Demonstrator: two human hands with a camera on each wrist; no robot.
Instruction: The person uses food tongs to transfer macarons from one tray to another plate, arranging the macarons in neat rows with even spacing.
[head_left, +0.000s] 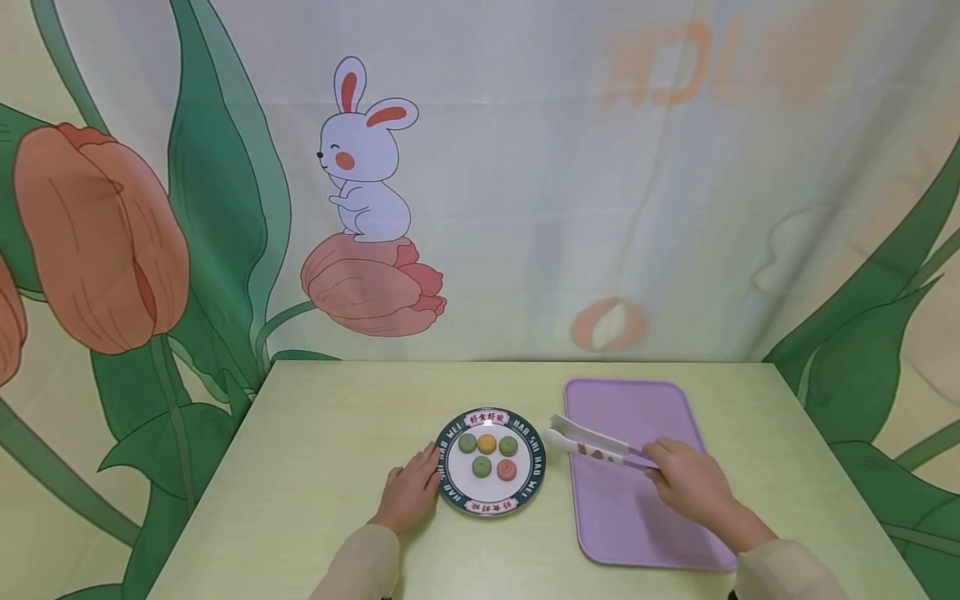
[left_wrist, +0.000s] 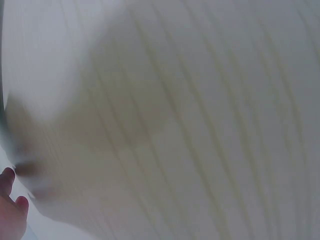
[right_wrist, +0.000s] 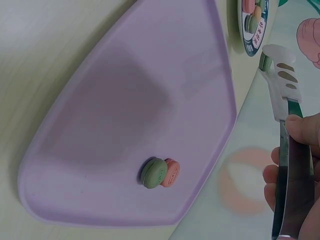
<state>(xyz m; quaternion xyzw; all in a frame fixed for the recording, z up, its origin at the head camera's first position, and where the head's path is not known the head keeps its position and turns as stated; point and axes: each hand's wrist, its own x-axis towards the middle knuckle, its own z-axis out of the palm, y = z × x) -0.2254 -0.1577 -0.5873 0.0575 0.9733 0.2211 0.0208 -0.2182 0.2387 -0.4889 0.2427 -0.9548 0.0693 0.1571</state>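
My right hand (head_left: 692, 479) grips a pair of tongs (head_left: 600, 442) with white, brown-spotted ends, held over the purple tray and pointing left at the plate. A green piece (right_wrist: 265, 61), resembling a macaron, shows between the tong tips in the right wrist view. With its fingers at the left rim of a round plate (head_left: 536, 479), my left hand (head_left: 411, 490) rests on the table. Several macarons lie on the plate: green ones (head_left: 482, 467), a yellow one (head_left: 487, 443) and a pink one (head_left: 507, 470). Only fingertips (left_wrist: 7, 180) of the left hand show in its wrist view.
The purple tray (head_left: 626, 521) lies right of the plate. A green macaron (right_wrist: 154, 173) and a pink macaron (right_wrist: 171, 172) sit together on it, seen in the right wrist view. Behind the table (head_left: 315, 442) hangs a printed curtain (head_left: 510, 208) with a rabbit and tulips.
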